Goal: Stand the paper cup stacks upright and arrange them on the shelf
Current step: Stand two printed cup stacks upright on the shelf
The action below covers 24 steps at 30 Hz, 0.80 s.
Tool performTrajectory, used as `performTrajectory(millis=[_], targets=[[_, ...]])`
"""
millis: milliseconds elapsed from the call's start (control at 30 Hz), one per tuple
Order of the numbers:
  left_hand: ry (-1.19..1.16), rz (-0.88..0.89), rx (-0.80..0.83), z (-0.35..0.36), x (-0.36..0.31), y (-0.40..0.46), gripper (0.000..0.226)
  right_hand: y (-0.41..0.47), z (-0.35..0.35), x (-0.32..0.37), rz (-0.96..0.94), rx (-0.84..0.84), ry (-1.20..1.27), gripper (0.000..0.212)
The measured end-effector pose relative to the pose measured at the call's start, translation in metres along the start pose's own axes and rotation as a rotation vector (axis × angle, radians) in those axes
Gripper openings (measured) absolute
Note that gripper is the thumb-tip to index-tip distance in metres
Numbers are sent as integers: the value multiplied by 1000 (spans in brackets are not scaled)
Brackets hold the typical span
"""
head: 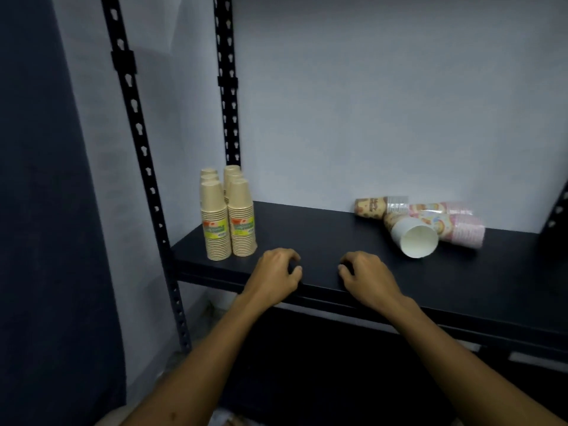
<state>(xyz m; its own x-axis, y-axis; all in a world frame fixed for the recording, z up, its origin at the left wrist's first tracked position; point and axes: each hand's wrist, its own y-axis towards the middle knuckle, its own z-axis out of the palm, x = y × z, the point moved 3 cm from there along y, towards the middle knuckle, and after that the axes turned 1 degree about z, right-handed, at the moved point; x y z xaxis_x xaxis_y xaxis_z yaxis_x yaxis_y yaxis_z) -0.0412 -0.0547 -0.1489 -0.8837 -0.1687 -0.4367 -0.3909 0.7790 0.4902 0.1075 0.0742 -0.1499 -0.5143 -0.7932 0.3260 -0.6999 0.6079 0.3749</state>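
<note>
Several tan paper cup stacks (pixel 227 216) stand upright, mouths down, at the left end of the black shelf (pixel 322 235). On the right side lie several patterned cup stacks on their sides: a brown one (pixel 370 206), pink ones (pixel 455 224), and one with its white open mouth (pixel 415 236) facing me. My left hand (pixel 275 276) and my right hand (pixel 367 276) rest on the shelf's front edge with fingers loosely curled, holding nothing, between the two groups.
Black slotted uprights (pixel 138 133) frame the shelf on the left, with another upright (pixel 227 87) at the back. A pale wall (pixel 384 103) closes off the rear. A dark curtain (pixel 37 210) hangs at the far left. A lower shelf level (pixel 522 359) shows beneath.
</note>
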Motion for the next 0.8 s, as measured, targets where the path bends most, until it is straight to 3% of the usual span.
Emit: performTrajectory(millis=[233, 467, 567, 600, 800], targets=[[-184, -41, 170, 51, -66, 37, 33, -54, -56, -83, 184, -54, -74, 20], [-478, -290, 166, 89, -110, 73, 25, -74, -100, -150, 397, -38, -133, 22], [-669, -408, 173, 106, -115, 89, 3, -68, -105, -173, 449, -53, -142, 20], [-722, -428, 182, 110, -117, 93, 15, -64, -105, -179, 460, -57, -152, 21], [-877, -650, 175, 129, -125, 121, 21, -33, -100, -205, 507, -215, -25, 67]])
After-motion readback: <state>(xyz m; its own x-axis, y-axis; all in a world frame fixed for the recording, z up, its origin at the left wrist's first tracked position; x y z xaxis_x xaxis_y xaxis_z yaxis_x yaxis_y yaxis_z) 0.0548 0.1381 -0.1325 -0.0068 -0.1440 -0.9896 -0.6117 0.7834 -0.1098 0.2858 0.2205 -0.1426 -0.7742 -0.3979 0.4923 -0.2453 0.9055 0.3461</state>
